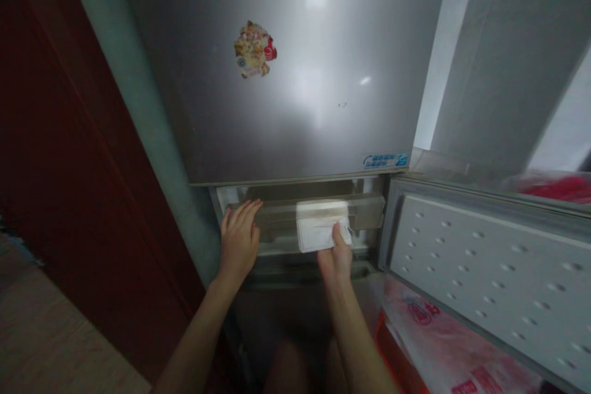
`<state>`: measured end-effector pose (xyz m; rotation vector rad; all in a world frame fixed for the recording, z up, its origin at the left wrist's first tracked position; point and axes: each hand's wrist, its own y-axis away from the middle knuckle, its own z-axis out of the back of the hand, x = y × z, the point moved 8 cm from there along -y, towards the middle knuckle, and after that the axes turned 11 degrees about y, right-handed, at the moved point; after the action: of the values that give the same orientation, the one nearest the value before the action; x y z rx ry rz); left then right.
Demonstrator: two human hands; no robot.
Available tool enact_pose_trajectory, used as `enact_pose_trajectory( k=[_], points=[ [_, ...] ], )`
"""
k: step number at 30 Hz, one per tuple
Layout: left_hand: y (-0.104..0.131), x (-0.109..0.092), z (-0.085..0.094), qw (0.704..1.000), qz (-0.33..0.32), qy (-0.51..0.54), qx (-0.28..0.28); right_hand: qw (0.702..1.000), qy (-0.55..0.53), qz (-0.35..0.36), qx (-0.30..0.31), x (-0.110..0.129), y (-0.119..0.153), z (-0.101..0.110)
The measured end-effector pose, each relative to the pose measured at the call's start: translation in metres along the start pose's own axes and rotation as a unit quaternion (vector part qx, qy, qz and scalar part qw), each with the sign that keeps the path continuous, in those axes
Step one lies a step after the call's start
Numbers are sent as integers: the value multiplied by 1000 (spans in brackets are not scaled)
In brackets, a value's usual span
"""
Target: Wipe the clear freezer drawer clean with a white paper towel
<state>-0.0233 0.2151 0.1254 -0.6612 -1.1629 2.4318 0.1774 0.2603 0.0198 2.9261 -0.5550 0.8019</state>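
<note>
Beside a green wall [120, 74], the right hand [337, 258] pinches a folded white cloth [316, 234] at the refrigerator [212, 129] drawer [277, 215]; the left hand [239, 243], fingers slightly parted, touches its left end. The blue label [385, 160] is illegible.

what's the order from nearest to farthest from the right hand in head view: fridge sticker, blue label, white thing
1. White thing: held in the right hand.
2. Blue label: upper door's lower right corner.
3. Fridge sticker: higher up, left on that door.
</note>
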Motion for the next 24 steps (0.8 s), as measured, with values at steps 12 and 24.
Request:
enact_pose_trajectory(
  k=[12,24],
  points=[
    [0,1,-1,1000,-3,-1,0,999,23,36,-13,14,-6,11],
    [0,-1,-1,1000,4,-7,-2,999,24,-41,25,-51,21,-36]
  ],
)
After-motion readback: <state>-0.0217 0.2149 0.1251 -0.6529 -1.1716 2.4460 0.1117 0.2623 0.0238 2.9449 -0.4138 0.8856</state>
